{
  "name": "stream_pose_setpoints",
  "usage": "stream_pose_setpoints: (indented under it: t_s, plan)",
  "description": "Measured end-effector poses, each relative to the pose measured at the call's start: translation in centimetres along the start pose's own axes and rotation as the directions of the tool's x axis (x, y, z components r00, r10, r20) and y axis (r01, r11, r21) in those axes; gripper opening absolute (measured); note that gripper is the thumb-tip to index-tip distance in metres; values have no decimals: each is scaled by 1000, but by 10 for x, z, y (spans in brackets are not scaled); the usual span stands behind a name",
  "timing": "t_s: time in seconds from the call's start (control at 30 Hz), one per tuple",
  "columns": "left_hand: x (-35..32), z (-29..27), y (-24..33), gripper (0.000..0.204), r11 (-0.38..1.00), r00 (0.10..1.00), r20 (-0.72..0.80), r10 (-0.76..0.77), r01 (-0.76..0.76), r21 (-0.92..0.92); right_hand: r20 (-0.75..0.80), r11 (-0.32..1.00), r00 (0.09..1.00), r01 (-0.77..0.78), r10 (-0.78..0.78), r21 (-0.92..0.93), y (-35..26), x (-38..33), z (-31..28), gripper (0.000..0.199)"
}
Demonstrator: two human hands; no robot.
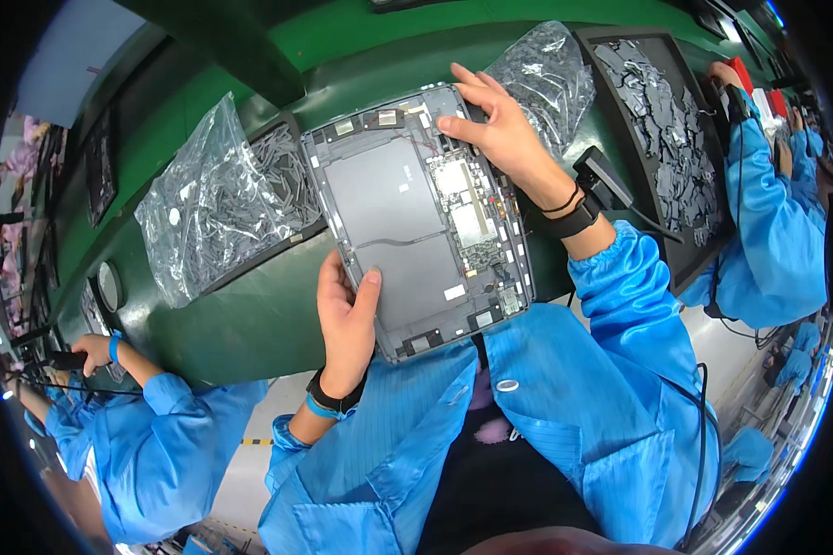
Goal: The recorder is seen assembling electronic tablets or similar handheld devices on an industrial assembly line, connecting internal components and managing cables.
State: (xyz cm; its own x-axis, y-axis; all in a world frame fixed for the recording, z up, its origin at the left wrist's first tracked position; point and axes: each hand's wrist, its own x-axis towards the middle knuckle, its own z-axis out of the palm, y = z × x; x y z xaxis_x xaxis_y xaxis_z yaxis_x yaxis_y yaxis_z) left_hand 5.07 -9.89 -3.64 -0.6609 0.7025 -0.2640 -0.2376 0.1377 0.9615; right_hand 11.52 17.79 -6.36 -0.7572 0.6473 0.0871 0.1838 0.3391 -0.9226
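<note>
Between both hands I hold an opened tablet [393, 199], tilted in front of my chest, its inside facing me. Large grey battery cells fill its left part, and a circuit board with shiny metal shields runs along the right. My left hand [347, 310] grips the lower left edge, thumb over the rim and the other fingers partly hidden behind. At the top right corner, my right hand [504, 134] has its thumb on the inner face and its fingers along the upper edge.
A dark tray [282, 176] of small grey strips, partly under a clear plastic bag [208, 208], lies left. Another filled bag [546, 83] and a tray of dark flat pieces [662, 139] lie right on the green bench [194, 347]. Co-workers in blue [157, 453] flank me.
</note>
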Motion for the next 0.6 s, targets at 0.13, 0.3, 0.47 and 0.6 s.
stream_pose_setpoints:
  t_s: [0.13,0.3,0.47,0.6]
  plan:
    - [2,6,13,40,963,998,-28,-50,40,-268,-31,996,999,-11,14,83,-4,-5,-5,50]
    - [10,9,23,38,909,1000,-16,22,-27,-416,70,837,996,-89,60,541,-53,-11,-19,53]
    - [18,9,27,38,867,999,24,22,-7,-499,-24,781,997,-38,68,623,-76,-24,-29,66]
    - [31,18,36,41,832,1000,4,30,-23,-555,128,788,985,-171,117,592,-79,-73,-37,62]
